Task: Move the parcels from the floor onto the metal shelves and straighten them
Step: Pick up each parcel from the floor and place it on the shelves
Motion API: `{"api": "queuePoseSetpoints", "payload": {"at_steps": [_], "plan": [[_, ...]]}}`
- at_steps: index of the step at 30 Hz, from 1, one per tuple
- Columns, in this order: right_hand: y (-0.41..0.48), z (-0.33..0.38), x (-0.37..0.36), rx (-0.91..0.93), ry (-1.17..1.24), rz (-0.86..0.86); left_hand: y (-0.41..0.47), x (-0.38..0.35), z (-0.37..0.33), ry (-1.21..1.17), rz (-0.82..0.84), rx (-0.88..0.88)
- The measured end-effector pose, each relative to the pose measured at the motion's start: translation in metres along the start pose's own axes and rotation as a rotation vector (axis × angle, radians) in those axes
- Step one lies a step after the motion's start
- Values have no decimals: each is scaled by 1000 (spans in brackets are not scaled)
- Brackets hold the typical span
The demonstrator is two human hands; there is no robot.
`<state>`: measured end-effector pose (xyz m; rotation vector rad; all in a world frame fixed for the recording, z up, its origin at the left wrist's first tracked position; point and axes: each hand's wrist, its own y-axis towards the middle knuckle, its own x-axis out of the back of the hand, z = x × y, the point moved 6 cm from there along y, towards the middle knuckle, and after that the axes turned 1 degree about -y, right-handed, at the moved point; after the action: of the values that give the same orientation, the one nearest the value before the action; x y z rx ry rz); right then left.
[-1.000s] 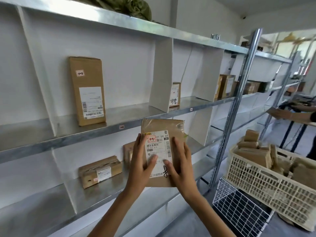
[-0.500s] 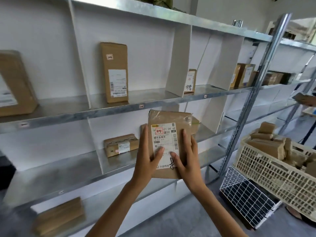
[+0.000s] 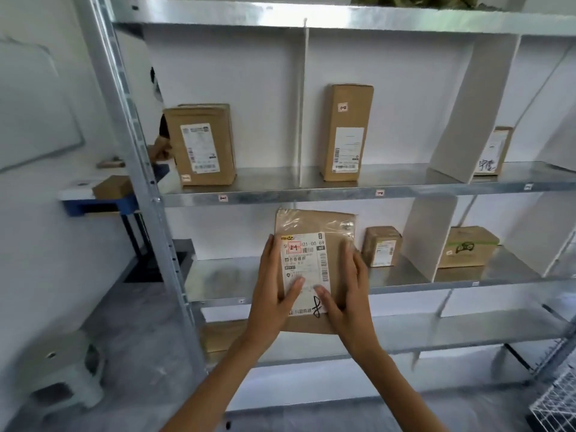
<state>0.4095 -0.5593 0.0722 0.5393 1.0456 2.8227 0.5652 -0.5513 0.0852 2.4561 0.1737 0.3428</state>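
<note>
The left hand (image 3: pixel 274 294) and right hand (image 3: pixel 350 291) have their grip on the flat brown parcel (image 3: pixel 314 224) at its side edges, thumbs on its label (image 3: pixel 304 266), upright before the middle shelf (image 3: pixel 224 275). Bare shelf lies open leftward to the steel post (image 3: pixel 146 182); a small box (image 3: pixel 381 246) stands just right. The hands hide the parcel's lower corners; a lower-shelf box (image 3: pixel 221 335) is blurred.
</note>
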Motion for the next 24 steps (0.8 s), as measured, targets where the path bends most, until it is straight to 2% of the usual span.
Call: {"api": "queuePoseSetpoints", "payload": {"at_steps": [10, 15, 24], "plan": [[16, -14, -128, 58, 60, 190, 0, 88, 75, 152, -112, 60], [36, -41, -196, 1, 41, 262, 13, 124, 150, 158, -143, 155], [98, -125, -303, -24, -79, 262, 68, 161, 287, 173, -104, 222]]}}
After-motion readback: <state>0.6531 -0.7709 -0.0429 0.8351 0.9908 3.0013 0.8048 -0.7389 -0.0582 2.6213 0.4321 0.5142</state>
